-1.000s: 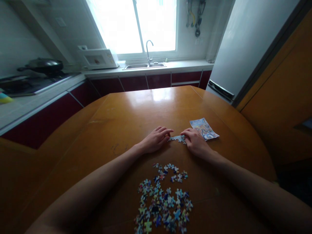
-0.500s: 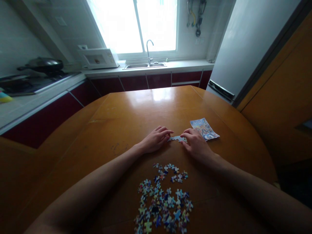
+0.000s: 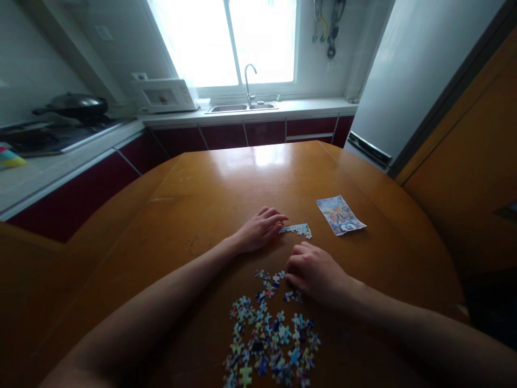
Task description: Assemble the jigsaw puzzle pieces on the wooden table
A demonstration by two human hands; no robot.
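Note:
A small strip of joined puzzle pieces (image 3: 301,229) lies on the wooden table. My left hand (image 3: 263,229) rests at its left end, fingers apart, the fingertips by the strip's edge. Nearer to me, my right hand (image 3: 317,271) is over the upper right of the loose puzzle pieces (image 3: 269,339), with its fingers curled and pressed together at the pieces. What is between those fingertips is too small to make out. A colourful picture sheet (image 3: 340,215) lies flat to the right of the strip.
The round wooden table (image 3: 226,188) fills the foreground. Beyond it are a counter with a sink (image 3: 242,107) and a microwave (image 3: 165,96). A pan (image 3: 76,104) sits on the stove at the left, and a fridge (image 3: 420,70) stands at the right.
My right hand has left the strip's right end and moved down towards me to the loose pieces, uncovering the strip's right end and more of the sheet. My left hand has stayed in place.

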